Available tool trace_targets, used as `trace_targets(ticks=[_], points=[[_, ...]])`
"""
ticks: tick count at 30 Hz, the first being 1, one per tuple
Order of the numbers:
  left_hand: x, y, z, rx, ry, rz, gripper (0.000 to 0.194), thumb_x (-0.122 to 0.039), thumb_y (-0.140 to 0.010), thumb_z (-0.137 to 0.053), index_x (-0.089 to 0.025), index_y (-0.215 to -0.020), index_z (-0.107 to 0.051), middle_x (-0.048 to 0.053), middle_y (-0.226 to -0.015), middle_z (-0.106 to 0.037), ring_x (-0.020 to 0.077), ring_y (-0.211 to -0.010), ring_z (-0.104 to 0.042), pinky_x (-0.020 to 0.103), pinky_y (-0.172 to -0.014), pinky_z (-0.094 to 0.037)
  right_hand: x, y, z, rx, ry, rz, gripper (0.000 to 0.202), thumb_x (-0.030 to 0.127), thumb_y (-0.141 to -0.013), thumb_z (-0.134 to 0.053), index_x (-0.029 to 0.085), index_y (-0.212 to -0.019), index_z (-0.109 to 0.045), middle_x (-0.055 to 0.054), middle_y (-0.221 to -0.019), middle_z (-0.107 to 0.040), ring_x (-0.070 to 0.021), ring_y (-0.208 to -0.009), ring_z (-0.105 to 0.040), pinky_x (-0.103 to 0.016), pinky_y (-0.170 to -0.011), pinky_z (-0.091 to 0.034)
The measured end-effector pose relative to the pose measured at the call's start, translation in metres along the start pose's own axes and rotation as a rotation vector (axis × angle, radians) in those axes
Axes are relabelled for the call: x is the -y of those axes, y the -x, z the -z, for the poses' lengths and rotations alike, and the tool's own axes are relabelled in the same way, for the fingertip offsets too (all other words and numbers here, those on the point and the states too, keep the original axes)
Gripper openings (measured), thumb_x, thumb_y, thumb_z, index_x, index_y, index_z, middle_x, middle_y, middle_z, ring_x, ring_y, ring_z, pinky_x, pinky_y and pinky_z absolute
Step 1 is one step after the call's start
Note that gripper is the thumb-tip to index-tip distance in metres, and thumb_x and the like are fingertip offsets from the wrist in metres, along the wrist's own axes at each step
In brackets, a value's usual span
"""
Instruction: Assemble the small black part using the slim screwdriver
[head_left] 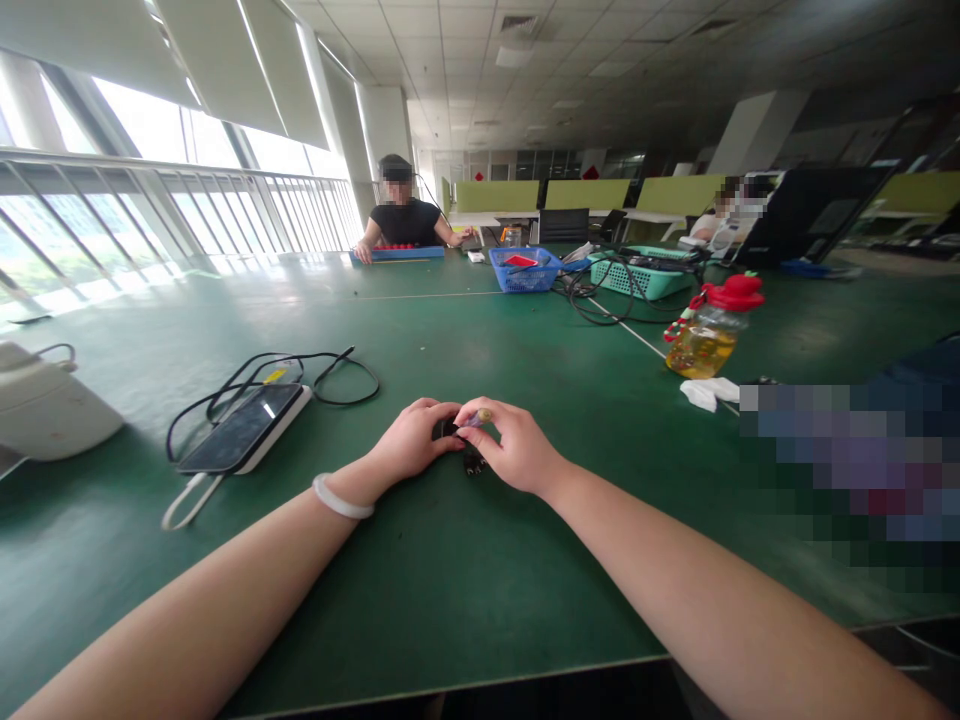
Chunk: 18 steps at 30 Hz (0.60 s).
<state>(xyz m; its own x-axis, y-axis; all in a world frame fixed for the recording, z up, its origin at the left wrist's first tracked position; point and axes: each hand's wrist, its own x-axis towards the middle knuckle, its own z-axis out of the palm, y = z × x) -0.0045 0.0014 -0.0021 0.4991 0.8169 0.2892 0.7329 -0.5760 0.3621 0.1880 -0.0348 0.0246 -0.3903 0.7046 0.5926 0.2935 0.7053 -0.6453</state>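
Near the middle of the green table (420, 610), my left hand (412, 437) is closed on a small black part (474, 462) with a few shiny spots along its lower edge. The fingers cover most of that part, so its kind is unclear. My right hand (517, 447) pinches what looks like a small screwdriver (480, 417), with a pale purplish handle and a yellowish end. It tilts down to the left toward the black part; its tip is hidden by the fingers. A white band (343, 497) circles my left wrist.
Left lie a phone-like device (244, 430) with a black cable (346, 400) and a white container (52, 405). Right stand a red-lidded bottle (705, 340) and crumpled tissue (709, 392). Blue (525, 272) and green (645, 278) baskets sit farther back. A person (405, 220) sits across.
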Motion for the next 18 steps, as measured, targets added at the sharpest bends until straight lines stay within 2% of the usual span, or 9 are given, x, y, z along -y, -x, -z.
trace_targets(ticks=[3, 10, 14, 18], points=[[-0.002, 0.0, 0.002, 0.006, 0.018, 0.006, 0.037, -0.044, -0.08, -0.061, -0.026, -0.113, -0.062, 0.005, -0.104, -0.067, 0.0251, -0.102, -0.057, 0.038, -0.09, -0.046, -0.002, -0.002, 0.0, 0.003, 0.0, -0.049, 0.006, 0.026, -0.084, -0.056, 0.024, -0.083, -0.062, -0.001, -0.084, -0.067, -0.0161, -0.079, -0.062, -0.028, -0.076, -0.048], [-0.002, -0.001, 0.002, 0.009, -0.02, 0.047, 0.042, -0.044, -0.077, -0.064, -0.026, -0.115, -0.062, 0.006, -0.103, -0.067, 0.0258, -0.1, -0.058, 0.038, -0.09, -0.046, -0.015, -0.003, -0.001, -0.133, -0.152, -0.191, 0.011, 0.033, -0.083, -0.058, 0.022, -0.081, -0.059, 0.0, -0.076, -0.064, -0.015, -0.07, -0.062, -0.028, -0.07, -0.051], [-0.002, 0.0, 0.002, 0.005, -0.02, 0.039, 0.043, -0.042, -0.077, -0.065, -0.027, -0.117, -0.061, 0.005, -0.104, -0.067, 0.0252, -0.1, -0.057, 0.038, -0.091, -0.046, -0.01, -0.002, 0.004, -0.216, -0.145, -0.103, 0.01, 0.031, -0.086, -0.054, 0.022, -0.085, -0.059, -0.003, -0.084, -0.065, -0.0169, -0.08, -0.063, -0.029, -0.077, -0.05], [-0.002, 0.0, 0.001, 0.0, -0.022, 0.039, 0.043, -0.042, -0.077, -0.065, -0.027, -0.117, -0.061, 0.006, -0.105, -0.066, 0.0251, -0.1, -0.058, 0.039, -0.091, -0.046, -0.004, -0.001, 0.008, -0.225, 0.008, -0.024, 0.009, 0.028, -0.087, -0.052, 0.023, -0.086, -0.059, -0.003, -0.084, -0.065, -0.0172, -0.081, -0.062, -0.028, -0.078, -0.047]])
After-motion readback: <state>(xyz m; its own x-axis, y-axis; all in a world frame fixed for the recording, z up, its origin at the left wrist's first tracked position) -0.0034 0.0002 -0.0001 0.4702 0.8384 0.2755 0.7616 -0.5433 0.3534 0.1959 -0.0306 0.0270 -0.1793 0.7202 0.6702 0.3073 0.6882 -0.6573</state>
